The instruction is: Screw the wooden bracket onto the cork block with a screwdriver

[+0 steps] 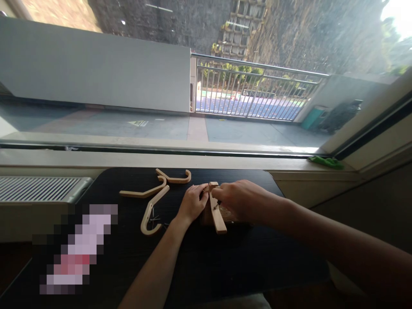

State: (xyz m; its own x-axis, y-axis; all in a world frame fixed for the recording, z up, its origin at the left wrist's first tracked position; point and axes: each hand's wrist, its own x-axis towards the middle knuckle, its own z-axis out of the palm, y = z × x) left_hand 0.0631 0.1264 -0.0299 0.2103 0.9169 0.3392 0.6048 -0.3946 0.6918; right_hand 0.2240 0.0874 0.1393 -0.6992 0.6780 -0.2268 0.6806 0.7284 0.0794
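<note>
A pale wooden bar [219,219] lies slanted over a brown block [228,213] on the dark table. At its far end, my left hand [193,204] is closed, with thumb and fingers pressed against the wood from the left. My right hand [240,198] is closed over the bar from the right. A small dark thing shows beneath its fingers, but they hide most of it. Close by, a metal screw [215,207] sticks up from the bar. Left of my hands lie three pale wooden hook-shaped pieces, the nearest hook [146,219] having loose screws [154,213] inside its curve.
The black table [273,262] stands against a window sill [144,159]. A blurred pinkish item [83,244] lies at the table's left side. Beyond it is a white slatted radiator [41,189]. A green cloth [325,162] rests on the sill at the right.
</note>
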